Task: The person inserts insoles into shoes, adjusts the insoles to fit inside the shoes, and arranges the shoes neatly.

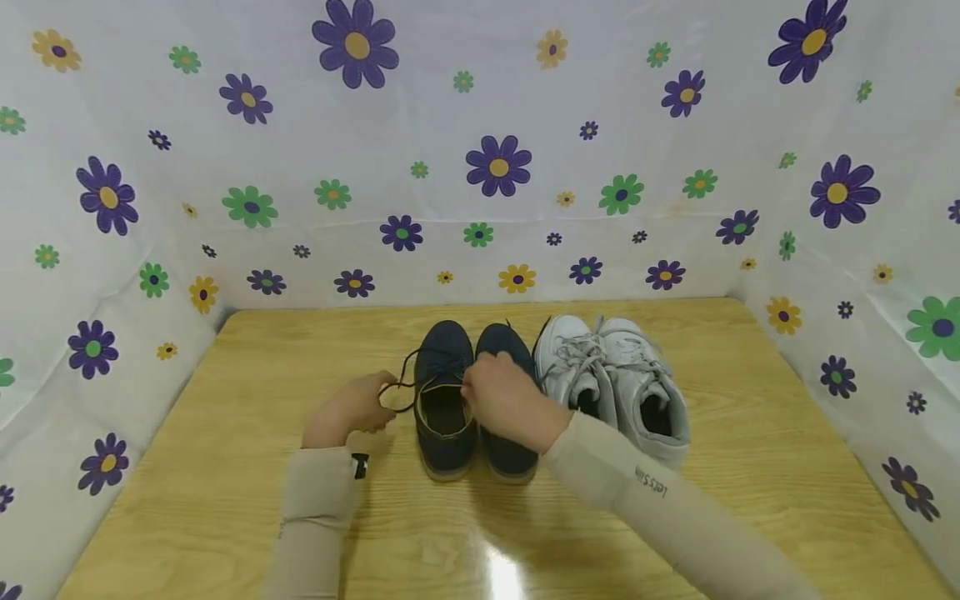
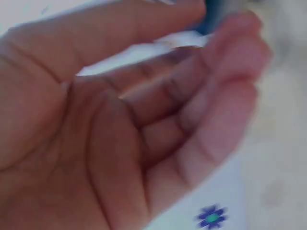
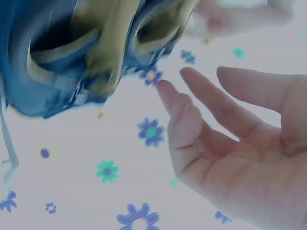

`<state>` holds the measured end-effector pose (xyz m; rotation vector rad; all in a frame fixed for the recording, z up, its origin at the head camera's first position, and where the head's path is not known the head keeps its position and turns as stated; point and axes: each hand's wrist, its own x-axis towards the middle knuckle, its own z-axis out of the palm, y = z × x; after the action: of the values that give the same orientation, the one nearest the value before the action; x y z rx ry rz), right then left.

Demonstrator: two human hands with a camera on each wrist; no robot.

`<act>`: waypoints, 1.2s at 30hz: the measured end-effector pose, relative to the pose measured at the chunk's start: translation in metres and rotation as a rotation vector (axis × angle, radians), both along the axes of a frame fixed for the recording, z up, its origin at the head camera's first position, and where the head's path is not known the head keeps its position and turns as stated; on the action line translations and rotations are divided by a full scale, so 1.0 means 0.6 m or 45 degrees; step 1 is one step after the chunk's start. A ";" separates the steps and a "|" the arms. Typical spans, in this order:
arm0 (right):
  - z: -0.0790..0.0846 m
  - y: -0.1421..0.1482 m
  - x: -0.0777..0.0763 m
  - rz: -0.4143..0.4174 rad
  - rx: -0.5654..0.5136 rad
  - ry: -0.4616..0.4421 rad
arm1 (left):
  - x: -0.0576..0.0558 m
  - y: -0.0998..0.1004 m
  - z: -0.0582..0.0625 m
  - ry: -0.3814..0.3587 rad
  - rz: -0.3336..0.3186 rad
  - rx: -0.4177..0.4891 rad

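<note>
Two navy shoes (image 1: 448, 450) stand side by side on the wooden table, toes away from me. My left hand (image 1: 354, 408) is left of them, pinching a dark shoelace (image 1: 408, 367) that loops out from the left shoe. In the left wrist view its fingers (image 2: 230, 120) bend toward the thumb. Above the shoes, my right hand (image 1: 506, 396) hides part of the right navy shoe (image 1: 512, 458). The right wrist view shows its thumb and fingers (image 3: 211, 105) apart with nothing between them, near the blurred shoe openings.
A pair of white lace-up shoes (image 1: 577, 342) stands directly right of the navy pair. The wooden table (image 1: 285, 358) is bounded behind and at both sides by a white flower-print cloth (image 1: 435, 125).
</note>
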<state>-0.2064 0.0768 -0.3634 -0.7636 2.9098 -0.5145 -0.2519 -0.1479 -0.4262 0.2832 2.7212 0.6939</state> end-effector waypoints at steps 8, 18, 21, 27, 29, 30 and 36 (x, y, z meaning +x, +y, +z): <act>-0.009 0.003 -0.121 -0.231 -0.047 -0.372 | -0.049 0.011 -0.066 0.267 0.138 0.125; -0.062 0.005 -0.197 -0.370 -0.107 -0.509 | -0.080 0.051 -0.026 0.414 0.340 0.552; -0.057 0.007 -0.195 -0.390 -0.277 -0.582 | -0.079 0.056 -0.028 0.425 0.386 0.669; -0.031 0.007 -0.182 -0.498 -0.837 -0.618 | -0.065 0.068 -0.032 0.653 0.321 1.039; -0.022 0.007 -0.179 -0.511 -0.972 -0.575 | -0.058 0.076 -0.027 0.895 0.165 0.993; -0.017 0.008 -0.178 -0.517 -1.012 -0.545 | -0.055 0.080 -0.024 1.025 0.079 0.936; -0.003 0.014 -0.189 -0.540 -1.152 -0.457 | -0.056 0.096 0.002 1.372 -0.269 0.708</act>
<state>-0.3199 0.0853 -0.3651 -0.0407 2.3962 -1.8405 -0.2854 -0.0900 -0.4247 1.4011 3.2395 1.5724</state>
